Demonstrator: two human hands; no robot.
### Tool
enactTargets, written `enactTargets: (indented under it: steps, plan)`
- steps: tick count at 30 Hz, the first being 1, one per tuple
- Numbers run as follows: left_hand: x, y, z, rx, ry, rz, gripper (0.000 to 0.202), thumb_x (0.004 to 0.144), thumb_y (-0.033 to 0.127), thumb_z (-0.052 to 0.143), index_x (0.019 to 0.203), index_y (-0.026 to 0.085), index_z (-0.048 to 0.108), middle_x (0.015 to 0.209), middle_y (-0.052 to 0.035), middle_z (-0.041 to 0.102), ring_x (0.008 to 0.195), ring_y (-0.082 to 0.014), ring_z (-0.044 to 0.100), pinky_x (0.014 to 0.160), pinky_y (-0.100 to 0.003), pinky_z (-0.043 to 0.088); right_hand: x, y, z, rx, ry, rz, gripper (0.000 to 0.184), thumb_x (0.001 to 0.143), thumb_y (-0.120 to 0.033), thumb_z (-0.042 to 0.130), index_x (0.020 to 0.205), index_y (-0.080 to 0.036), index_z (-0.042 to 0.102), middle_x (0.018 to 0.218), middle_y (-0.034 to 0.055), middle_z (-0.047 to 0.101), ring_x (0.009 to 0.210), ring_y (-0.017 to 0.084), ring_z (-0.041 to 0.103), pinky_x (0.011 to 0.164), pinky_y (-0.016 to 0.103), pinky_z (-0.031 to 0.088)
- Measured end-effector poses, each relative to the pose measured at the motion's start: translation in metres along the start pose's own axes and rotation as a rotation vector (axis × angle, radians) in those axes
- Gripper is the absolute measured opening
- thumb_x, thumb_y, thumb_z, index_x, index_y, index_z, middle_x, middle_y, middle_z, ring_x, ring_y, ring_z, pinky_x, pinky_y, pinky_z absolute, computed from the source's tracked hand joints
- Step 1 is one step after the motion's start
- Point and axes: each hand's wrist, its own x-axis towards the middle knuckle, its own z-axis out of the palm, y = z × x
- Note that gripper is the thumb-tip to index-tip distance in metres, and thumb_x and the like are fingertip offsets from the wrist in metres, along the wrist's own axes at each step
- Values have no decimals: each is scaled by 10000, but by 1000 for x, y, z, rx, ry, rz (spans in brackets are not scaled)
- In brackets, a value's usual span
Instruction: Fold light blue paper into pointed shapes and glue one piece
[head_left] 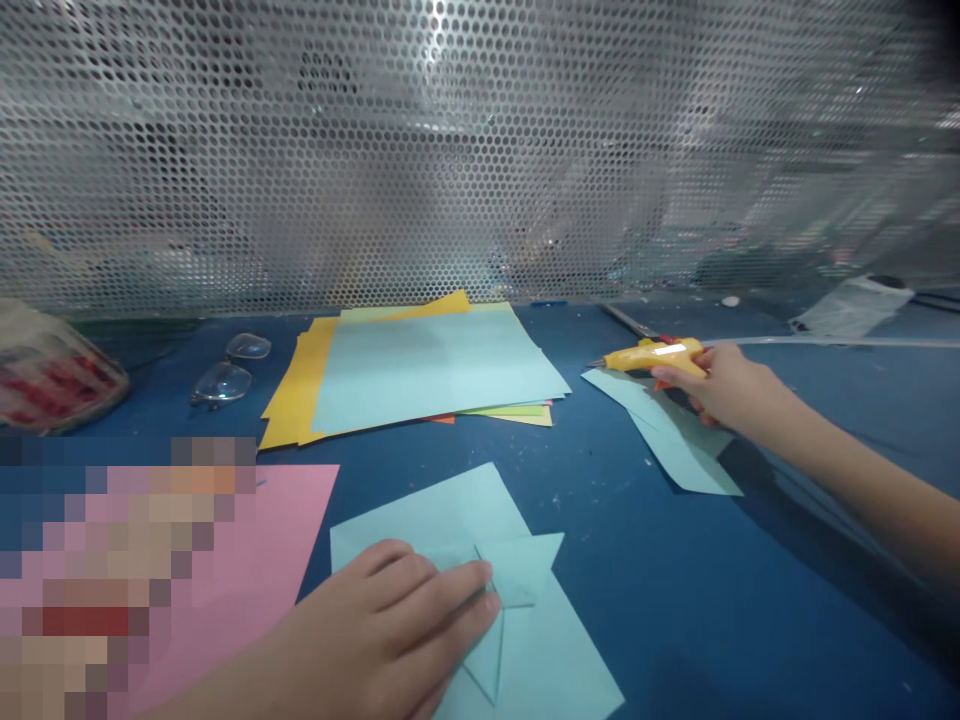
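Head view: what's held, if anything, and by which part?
The right hand holds the yellow glue gun at its rear end; the left hand rests on folded paper.

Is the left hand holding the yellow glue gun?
No, the right hand holds the yellow glue gun, while the left hand rests on the folded light-blue paper.

Just the one head cam here, looking forward and kinda down over the blue table (645, 610), pretty close up: left hand (405, 620) big at the bottom, right hand (727, 385) further out, mesh screen (480, 160) across the top.
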Motion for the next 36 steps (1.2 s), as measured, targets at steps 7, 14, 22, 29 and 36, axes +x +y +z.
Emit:
enactTargets:
  steps: [7, 14, 22, 29, 36]
  plan:
    - [3, -9, -10, -58, -61, 47, 378, 1056, 204, 355, 1382, 222, 546, 1359, -18, 620, 1026, -185, 622, 938, -313, 469, -8, -3, -14, -45, -46, 135, 341, 972, -362, 619, 1254, -174, 588, 1234, 89, 623, 1012, 229, 653, 840, 436, 562]
    - [1, -8, -11, -58, -60, 58, 448, 1079, 176, 209, 1330, 201, 579, 1336, 7, 639, 1009, -177, 620, 920, -324, 433, -15, -8, -12, -214, 191, 44, 367, 972, -382, 614, 1277, -180, 575, 1245, 92, 618, 1029, 237, 648, 859, 452, 553]
    - [6, -9, -9, -75, -29, 50, 410, 1061, 157, 268, 1317, 195, 587, 1314, -14, 650, 988, -187, 621, 894, -325, 444, 6, 30, 8, -304, 189, -446, 332, 968, -343, 626, 1252, -176, 590, 1244, 89, 618, 1027, 233, 648, 851, 442, 559]
    - [5, -10, -12, -70, 11, 67, 403, 1050, 149, 289, 1292, 185, 609, 1282, -19, 670, 957, -185, 627, 873, -313, 453, 19, 53, 8, -238, 234, -787, 317, 975, -345, 615, 1248, -187, 595, 1254, 89, 616, 1030, 229, 645, 860, 440, 556]
    - [7, -13, -6, -77, 10, 64, 405, 1056, 165, 284, 1251, 178, 639, 1241, -24, 693, 927, -184, 638, 849, -311, 469, 10, 42, 11, -130, 280, -536, 299, 976, -344, 614, 1236, -195, 604, 1249, 86, 620, 1026, 223, 646, 857, 427, 557]
